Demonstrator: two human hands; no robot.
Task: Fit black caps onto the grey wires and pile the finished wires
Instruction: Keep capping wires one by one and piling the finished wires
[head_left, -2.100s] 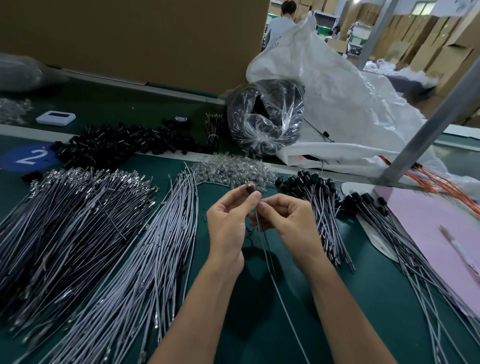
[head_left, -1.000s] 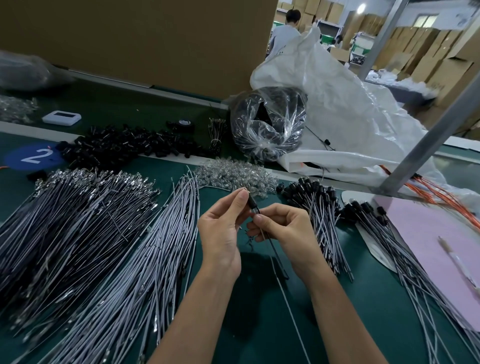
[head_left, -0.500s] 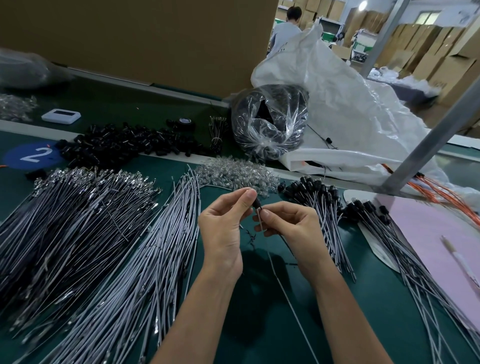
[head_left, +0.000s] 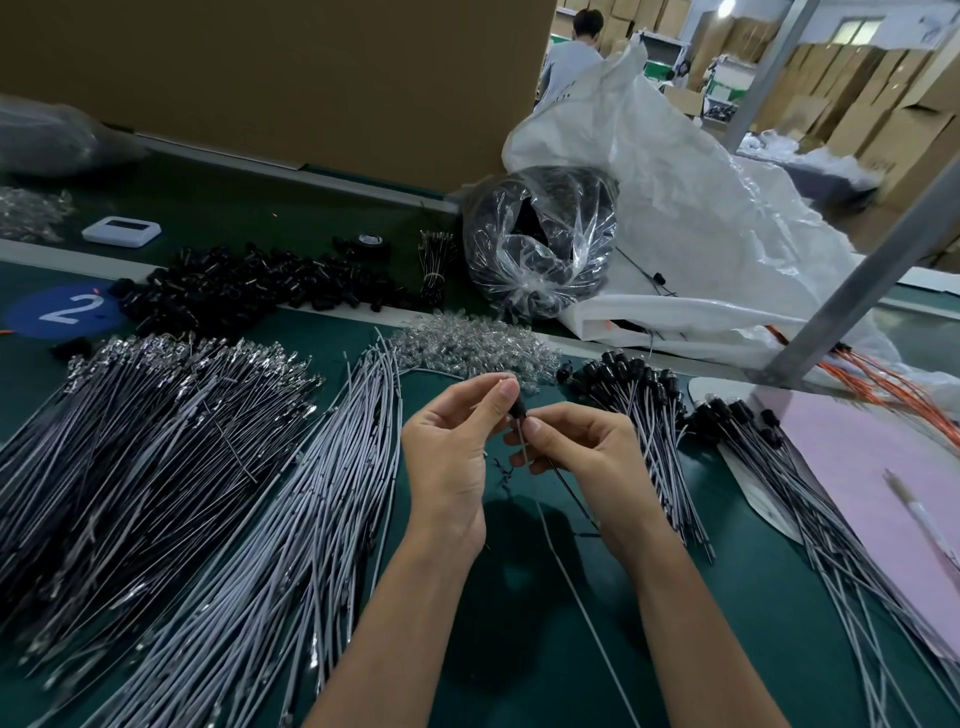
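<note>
My left hand (head_left: 451, 447) pinches a small black cap (head_left: 517, 408) between thumb and forefinger over the middle of the green table. My right hand (head_left: 582, 457) pinches the grey wire (head_left: 576, 592) just below the cap; the wire trails down toward me. Uncapped grey wires (head_left: 291, 545) lie in a long pile left of my hands. Capped wires (head_left: 649, 415) are piled to the right, with a second capped pile (head_left: 769, 457) further right. Loose black caps (head_left: 244, 288) are heaped at the back left.
A heap of clear small parts (head_left: 467, 345) lies just beyond my hands. Dark wires with metal tips (head_left: 130, 441) fill the left. A plastic bag of black parts (head_left: 540, 239), a white sack (head_left: 701, 218), a slanted metal post (head_left: 852, 280) and a pink sheet (head_left: 862, 467) stand right.
My hands stayed together over the table, shifting slightly. The cap now sits against my right fingertips at the wire's top end.
</note>
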